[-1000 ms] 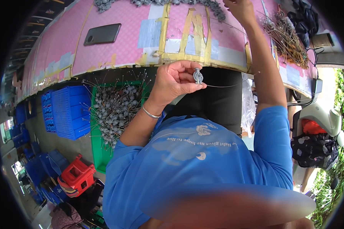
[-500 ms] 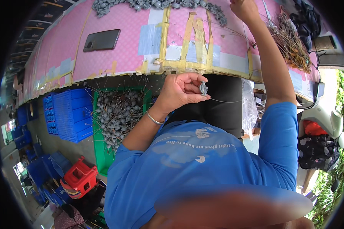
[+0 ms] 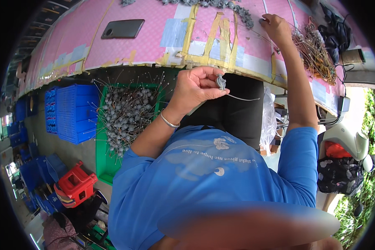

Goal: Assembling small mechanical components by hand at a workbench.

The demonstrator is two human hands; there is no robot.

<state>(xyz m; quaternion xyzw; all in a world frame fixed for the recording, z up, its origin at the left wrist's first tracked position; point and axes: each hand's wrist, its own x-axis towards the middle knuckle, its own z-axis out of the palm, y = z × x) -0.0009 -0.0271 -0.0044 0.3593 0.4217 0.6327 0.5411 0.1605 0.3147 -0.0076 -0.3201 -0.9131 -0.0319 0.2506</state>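
Observation:
My left hand (image 3: 192, 91) is closed, pinching a small grey flower-shaped piece (image 3: 221, 82) between thumb and fingers, just in front of the table's near edge. From that piece a thin wire (image 3: 243, 98) sticks out to the right. Over the right part of the table, my right hand (image 3: 277, 30) has its fingertips together on a small grey piece (image 3: 261, 21), too small to make out well. Grey flower-shaped pieces (image 3: 245, 17) lie in a pile along the far side of the table, left of my right hand.
A dark phone (image 3: 123, 29) lies on the pink, taped table (image 3: 152, 16). Bundled wires (image 3: 318, 54) are at its right end. Below the table stands a green crate (image 3: 106, 171) with grey balls on wires, beside blue crates (image 3: 73, 112). A red plastic stool-like thing (image 3: 75, 184) is lower left.
My right hand has come nearer from the table's far side, and a small grey piece now shows at its fingertips. My left hand still holds its flower-shaped piece. The whole view has shifted slightly.

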